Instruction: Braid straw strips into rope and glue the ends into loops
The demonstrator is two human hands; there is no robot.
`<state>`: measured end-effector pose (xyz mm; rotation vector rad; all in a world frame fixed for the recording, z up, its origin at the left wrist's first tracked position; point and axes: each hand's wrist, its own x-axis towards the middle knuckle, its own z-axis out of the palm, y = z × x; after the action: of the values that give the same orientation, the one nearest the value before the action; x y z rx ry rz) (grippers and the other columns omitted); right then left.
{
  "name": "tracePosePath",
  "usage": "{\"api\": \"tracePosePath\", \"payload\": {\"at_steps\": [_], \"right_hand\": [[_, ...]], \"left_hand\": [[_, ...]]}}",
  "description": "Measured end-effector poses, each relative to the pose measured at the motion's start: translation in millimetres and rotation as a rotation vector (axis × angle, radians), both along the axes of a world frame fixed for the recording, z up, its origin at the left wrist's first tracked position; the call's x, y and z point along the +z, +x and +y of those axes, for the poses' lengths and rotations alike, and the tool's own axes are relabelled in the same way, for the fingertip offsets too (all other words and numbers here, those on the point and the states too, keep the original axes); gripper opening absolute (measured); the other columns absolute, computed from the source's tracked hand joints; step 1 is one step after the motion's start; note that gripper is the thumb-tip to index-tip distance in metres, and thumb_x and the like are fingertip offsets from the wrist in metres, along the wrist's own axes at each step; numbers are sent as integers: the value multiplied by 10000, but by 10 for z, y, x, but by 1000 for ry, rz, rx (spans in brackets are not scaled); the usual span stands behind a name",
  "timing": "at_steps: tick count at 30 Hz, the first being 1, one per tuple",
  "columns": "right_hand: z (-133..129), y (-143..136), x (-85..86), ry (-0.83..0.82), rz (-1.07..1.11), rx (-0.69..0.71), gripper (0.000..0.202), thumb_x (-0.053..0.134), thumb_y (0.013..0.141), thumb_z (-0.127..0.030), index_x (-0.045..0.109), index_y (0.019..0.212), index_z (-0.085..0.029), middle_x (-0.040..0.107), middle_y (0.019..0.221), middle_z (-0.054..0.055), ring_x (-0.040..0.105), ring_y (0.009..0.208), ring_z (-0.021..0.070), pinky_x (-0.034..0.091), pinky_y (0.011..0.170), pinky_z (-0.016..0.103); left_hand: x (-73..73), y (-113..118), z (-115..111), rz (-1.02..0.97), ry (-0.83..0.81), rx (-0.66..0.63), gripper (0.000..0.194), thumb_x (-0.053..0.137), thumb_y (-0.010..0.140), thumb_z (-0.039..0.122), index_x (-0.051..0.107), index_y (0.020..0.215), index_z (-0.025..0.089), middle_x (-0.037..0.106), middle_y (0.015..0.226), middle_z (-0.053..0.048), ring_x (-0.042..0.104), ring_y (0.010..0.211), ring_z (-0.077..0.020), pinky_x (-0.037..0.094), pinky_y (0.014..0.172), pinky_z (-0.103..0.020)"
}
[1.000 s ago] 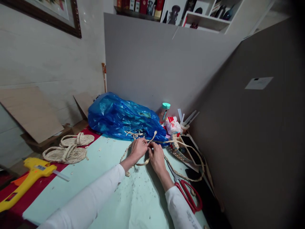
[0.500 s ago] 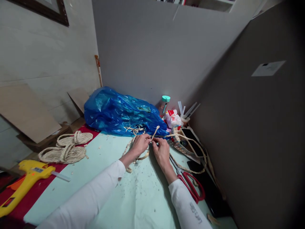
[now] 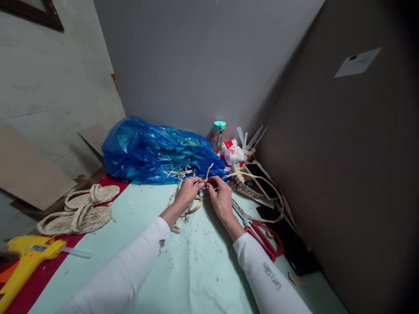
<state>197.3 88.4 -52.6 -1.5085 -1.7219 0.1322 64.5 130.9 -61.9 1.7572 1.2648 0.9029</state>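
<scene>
My left hand pinches a braided straw cord whose short end sticks up between my hands. My right hand is closed on the same cord from the other side, fingertips almost meeting those of the left. The cord's long part loops out to the right past a basket and back toward my right wrist. Loose straw strands lie under and behind my left hand. Red-handled scissors rest beside my right forearm. The exact hold at the fingertips is too small to make out.
A blue plastic bag lies along the back. To the left are coiled straw cords and a yellow glue gun. Right of my hands sit a small basket, phone, glue sticks and a lidded jar.
The view has tilted and shifted, so the table things appear a little further left. Both hands stay together on the cord, the left fingertips now slightly lower over it.
</scene>
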Motion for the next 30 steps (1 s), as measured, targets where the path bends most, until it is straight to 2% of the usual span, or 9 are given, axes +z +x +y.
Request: {"api": "tracePosePath", "payload": {"at_steps": [5,8,15,20,23,26,30], "right_hand": [[-39,6,26,25,-178,48,210,455,924,-117,656,929,-177,673,919,93,576,864,219,407,743,291],[-56,-4,53,16,-259,62,192,466,945,-138,655,928,-170,676,935,115,566,874,235,391,719,300],[-50,26,49,-4,-306,51,165,477,954,-162,639,918,-168,681,916,121,573,846,234,371,680,296],[-23,15,-23,17,-210,43,147,476,901,-98,614,901,-151,674,890,125,591,822,234,398,696,303],[-6,-24,-58,48,-93,39,169,453,877,-85,584,957,-155,675,900,100,606,807,213,431,724,295],[4,-50,-77,82,28,24,221,434,843,-84,547,1015,-164,670,905,82,612,797,202,456,736,295],[9,-51,-91,117,144,14,292,432,765,-74,506,1024,-186,642,904,62,599,792,197,473,745,300]], "left_hand": [[-39,3,16,-82,-28,-3,312,588,920,342,607,1158,142,642,1126,-83,644,940,-203,559,796,-394],[-33,5,7,-117,-24,3,291,588,920,341,617,1126,137,654,1080,-75,649,896,-188,564,763,-371],[-29,-11,15,-135,20,-18,243,590,920,336,640,1032,126,668,968,-51,648,818,-162,559,719,-338],[-36,-23,40,-120,42,-54,242,590,919,354,643,956,122,665,880,-29,636,738,-140,547,672,-311],[-2,-9,18,-111,81,-57,176,585,899,266,664,819,131,659,721,-2,612,646,-127,507,637,-275],[47,18,-36,-84,132,-40,162,555,838,166,692,753,151,687,687,-6,625,666,-140,474,648,-254],[109,43,-113,26,186,3,168,568,831,161,670,697,153,674,692,-8,613,704,-147,467,704,-275]]}}
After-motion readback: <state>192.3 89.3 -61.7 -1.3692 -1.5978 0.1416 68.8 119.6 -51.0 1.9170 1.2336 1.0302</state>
